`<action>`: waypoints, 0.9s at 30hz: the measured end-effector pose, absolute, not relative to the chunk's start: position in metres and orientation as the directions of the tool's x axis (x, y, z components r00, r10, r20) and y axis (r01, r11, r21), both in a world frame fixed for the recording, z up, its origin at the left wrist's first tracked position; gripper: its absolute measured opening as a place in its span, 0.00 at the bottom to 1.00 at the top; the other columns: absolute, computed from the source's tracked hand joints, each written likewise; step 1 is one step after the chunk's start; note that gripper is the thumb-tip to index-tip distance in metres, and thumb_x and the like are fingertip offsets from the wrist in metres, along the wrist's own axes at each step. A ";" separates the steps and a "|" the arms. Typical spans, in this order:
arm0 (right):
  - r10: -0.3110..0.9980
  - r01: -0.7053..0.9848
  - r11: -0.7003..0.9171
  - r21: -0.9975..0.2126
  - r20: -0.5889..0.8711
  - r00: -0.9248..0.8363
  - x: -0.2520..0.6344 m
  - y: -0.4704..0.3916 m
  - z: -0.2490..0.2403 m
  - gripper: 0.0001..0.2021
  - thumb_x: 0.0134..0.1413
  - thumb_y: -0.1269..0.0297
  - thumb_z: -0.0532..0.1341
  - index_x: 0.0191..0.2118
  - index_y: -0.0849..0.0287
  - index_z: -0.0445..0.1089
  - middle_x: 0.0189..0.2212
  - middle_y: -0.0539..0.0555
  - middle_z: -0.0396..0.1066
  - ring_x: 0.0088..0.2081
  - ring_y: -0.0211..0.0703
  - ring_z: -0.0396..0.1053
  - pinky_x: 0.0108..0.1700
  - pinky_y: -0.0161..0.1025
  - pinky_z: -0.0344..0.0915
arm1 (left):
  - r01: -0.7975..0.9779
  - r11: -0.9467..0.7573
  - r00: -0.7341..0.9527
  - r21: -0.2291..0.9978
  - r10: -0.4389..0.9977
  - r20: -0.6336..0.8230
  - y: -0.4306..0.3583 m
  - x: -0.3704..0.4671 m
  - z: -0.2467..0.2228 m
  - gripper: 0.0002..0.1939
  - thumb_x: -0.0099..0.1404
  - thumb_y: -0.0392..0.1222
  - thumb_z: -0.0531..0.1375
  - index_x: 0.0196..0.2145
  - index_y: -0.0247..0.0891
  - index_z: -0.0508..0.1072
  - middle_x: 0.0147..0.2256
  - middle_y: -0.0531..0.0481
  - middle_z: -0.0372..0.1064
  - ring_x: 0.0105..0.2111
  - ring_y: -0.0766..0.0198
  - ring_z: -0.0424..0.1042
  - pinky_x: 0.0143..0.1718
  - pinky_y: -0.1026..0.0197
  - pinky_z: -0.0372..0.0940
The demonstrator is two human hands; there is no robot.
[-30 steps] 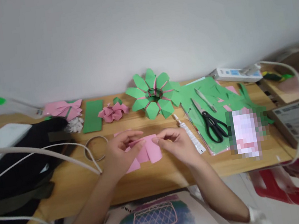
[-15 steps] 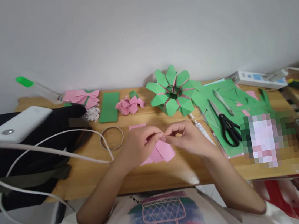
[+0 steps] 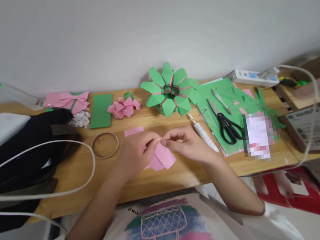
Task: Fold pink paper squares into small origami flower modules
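Note:
My left hand (image 3: 136, 151) is closed in a pinch, its fingertips meeting those of my right hand (image 3: 186, 143) above the middle of the table. Both hold the top edge of a piece of pink paper (image 3: 166, 160), which spreads out just below the fingers. Exactly how the fingers grip it is partly hidden. Behind my left hand a flat strip of pink paper (image 3: 134, 131) lies on the wood. To the right of my right hand is a white glue tube (image 3: 206, 137) with its nozzle pointing away.
A green paper ring of petals (image 3: 170, 90) stands at the back. Pink folded flowers (image 3: 124, 108) and a green sheet (image 3: 101, 112) lie left of it. Black scissors (image 3: 224, 126) and a craft knife (image 3: 221, 102) rest on green paper. A tape ring (image 3: 93, 148) and a white cable (image 3: 61, 142) are at left.
The head view has turned to the right, so everything sits further left in the picture. Both hands keep their pinch on the pink paper, with hardly any visible movement.

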State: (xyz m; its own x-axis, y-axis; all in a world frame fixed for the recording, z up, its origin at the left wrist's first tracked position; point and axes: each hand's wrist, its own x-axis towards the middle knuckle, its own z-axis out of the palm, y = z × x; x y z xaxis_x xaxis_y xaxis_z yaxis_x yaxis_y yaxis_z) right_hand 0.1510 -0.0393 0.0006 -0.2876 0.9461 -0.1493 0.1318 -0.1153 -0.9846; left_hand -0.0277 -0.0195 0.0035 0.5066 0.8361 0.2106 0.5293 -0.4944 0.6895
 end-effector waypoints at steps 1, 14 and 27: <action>0.947 0.140 -0.109 -0.984 -0.146 -0.285 0.151 -0.041 0.001 0.08 0.51 0.63 0.61 0.25 0.60 0.73 0.20 0.47 0.69 0.24 0.33 0.63 0.27 0.32 0.59 | 0.529 -0.475 0.494 0.703 0.846 0.201 -0.020 -0.027 0.003 0.11 0.63 0.38 0.53 0.27 0.39 0.73 0.26 0.53 0.75 0.25 0.66 0.71 0.28 0.65 0.59; 0.958 0.185 -0.086 -0.979 -0.132 -0.253 0.154 -0.037 0.001 0.08 0.51 0.63 0.61 0.27 0.60 0.75 0.24 0.50 0.75 0.27 0.36 0.68 0.30 0.34 0.64 | 0.464 -0.353 0.390 0.812 0.905 0.170 -0.015 -0.031 0.006 0.09 0.62 0.38 0.57 0.25 0.40 0.74 0.25 0.55 0.75 0.25 0.66 0.71 0.28 0.65 0.61; 0.960 0.311 -0.042 -0.949 -0.125 -0.252 0.163 -0.013 -0.005 0.10 0.52 0.63 0.61 0.23 0.58 0.73 0.23 0.51 0.75 0.28 0.40 0.71 0.33 0.36 0.67 | 0.398 -0.087 0.037 0.913 0.996 0.078 0.019 -0.058 -0.001 0.08 0.61 0.43 0.59 0.28 0.38 0.76 0.27 0.51 0.76 0.28 0.63 0.72 0.28 0.63 0.66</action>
